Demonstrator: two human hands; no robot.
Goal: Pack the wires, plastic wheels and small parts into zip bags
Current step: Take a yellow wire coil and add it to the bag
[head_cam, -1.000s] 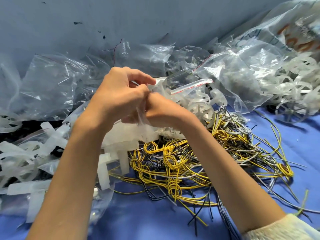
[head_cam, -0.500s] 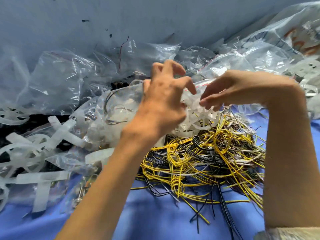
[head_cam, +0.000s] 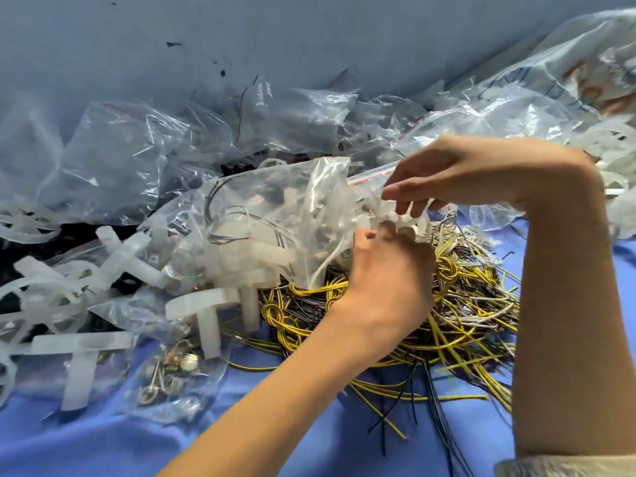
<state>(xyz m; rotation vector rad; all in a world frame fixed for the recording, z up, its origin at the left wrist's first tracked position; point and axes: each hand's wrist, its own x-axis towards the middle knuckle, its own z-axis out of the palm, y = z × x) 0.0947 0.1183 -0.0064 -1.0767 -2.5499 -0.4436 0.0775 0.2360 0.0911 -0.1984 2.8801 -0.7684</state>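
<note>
While both hands meet at its mouth, the zip bag (head_cam: 261, 201) lies on its side mid-bench, propped on the clutter. Its long axis runs L to R, the red-striped zip mouth points right and the closed end points left. Inside: white plastic pcs and a few thin dark wire loops. The left hand (head_cam: 389, 284) comes up from below, back to camera, its grip clamped on the film at the bag's mouth as far as I can see; the fingertips are hidden. The right hand (head_cam: 475, 173) reaches in from above, thumb along the zip edge, its grip curled down and closed on a white plastic wheel (head_cam: 420, 226) right at the opening. The wheel sits betw. the two hands, touching both. Under them, on the blue bench (head_cam: 103, 445), is the heap of yellow and black wires (head_cam: 461, 315), a knotted tangle with loose ends trailing toward the camera. The right forearm crosses in front of the heap's right side. White T-shaped plastic pieces (head_cam: 203, 315) butt against the bag's front edge, with more of them off to the left. Just in front of those is a small clear bag of metal small parts (head_cam: 172, 370), lying flat. Crumpled clear bags (head_cam: 117, 156) pile up along the grey wall (head_cam: 309, 36) behind. At top right is a big plastic sack (head_cam: 585, 74) with orange and dark print, too blurred to read. A cream sleeve cuff (head_cam: 568, 466) shows at bottom right.
</note>
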